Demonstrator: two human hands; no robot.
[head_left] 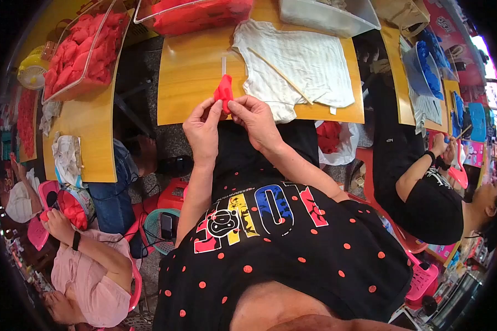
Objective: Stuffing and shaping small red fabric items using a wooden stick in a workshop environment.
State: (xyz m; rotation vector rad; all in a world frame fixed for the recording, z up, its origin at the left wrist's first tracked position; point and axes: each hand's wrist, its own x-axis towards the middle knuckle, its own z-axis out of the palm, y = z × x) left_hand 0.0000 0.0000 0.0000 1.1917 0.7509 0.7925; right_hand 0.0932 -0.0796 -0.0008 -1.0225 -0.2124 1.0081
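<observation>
Between my left hand (203, 118) and my right hand (254, 118) is a soft red piece (224, 90), pinched by the fingertips of both, just over the near edge of a yellow wooden table (188, 66). A narrow translucent tube or stick (223, 65) sticks up from the top of the red piece; how it joins is hidden. To the right of my hands a crumpled white cloth (309, 60) lies on the table, with a thin wooden stick (280, 74) lying diagonally across it.
Bins of red pieces (80, 55) stand at the back left and top middle, a pale bin (328, 19) at the top right, blue pieces (429, 66) farther right. A co-worker in pink (94, 281) sits left, another in black (431, 209) right. A white bag (345, 149) hangs below the table.
</observation>
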